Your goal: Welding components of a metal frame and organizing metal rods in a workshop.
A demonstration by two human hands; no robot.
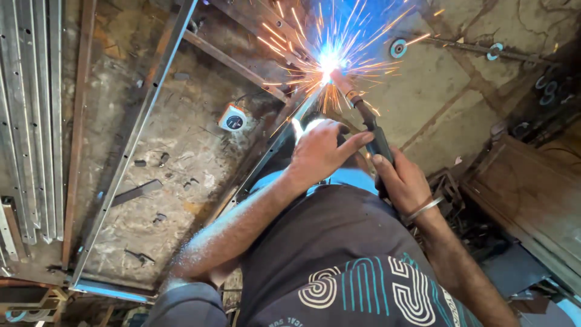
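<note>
My right hand (404, 184), with a metal bracelet on the wrist, is shut on the black handle of a welding torch (376, 140). The torch tip points at a joint of a grey metal frame (134, 136), where a bright arc (328, 61) throws orange sparks all around. My left hand (319, 151) lies curved over the frame's slanted bar next to the torch, one fingertip touching the handle. Whether it grips the bar is hidden. My dark printed shirt fills the bottom of the view.
Long metal bars (30, 121) are stacked at the left. A small white and orange device (233, 118) and short metal offcuts (139, 192) lie on the concrete floor inside the frame. Two round discs (398, 47) (495, 51) lie at the far right, scrap metal (448, 188) beside my right wrist.
</note>
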